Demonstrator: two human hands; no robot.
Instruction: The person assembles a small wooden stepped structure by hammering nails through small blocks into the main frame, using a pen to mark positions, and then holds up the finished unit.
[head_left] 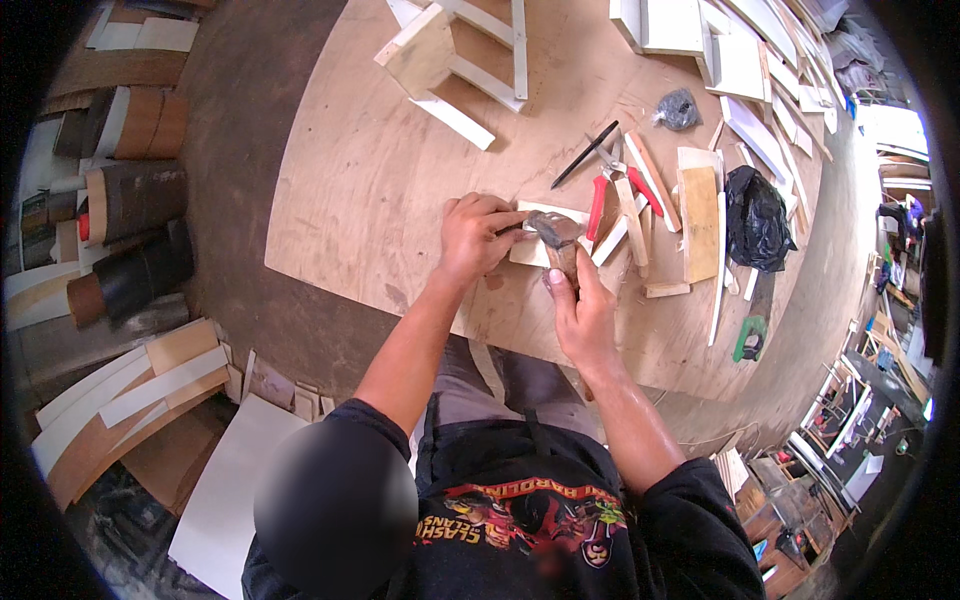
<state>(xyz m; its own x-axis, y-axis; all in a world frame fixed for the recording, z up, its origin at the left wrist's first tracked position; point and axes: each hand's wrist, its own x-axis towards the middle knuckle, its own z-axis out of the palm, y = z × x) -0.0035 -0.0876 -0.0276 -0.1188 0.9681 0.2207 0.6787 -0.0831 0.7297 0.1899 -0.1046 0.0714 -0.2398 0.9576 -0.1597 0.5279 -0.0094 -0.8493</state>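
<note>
My right hand [588, 322] is closed round the wooden handle of a hammer [556, 230], its metal head close to my left fingertips. Beneath the hammer head lies a small pale piece of wood [530, 254], flat on the plywood tabletop [370, 215]. My left hand [476, 236] rests at that piece's left edge, thumb and fingers pinched together. Something thin and dark shows at the fingertips, too small to name. Just right of the hammer are pliers with red handles [597, 205], wood strips [655, 180] and a slim black pen-like stick [585, 155].
At the table's far side stands a small wooden frame [425, 60]. White panels [670, 25] are stacked at the far right. A clear bag of small dark pieces [678, 109], a black plastic bag [757, 218] and a green-handled tool [749, 338] lie along the right side.
</note>
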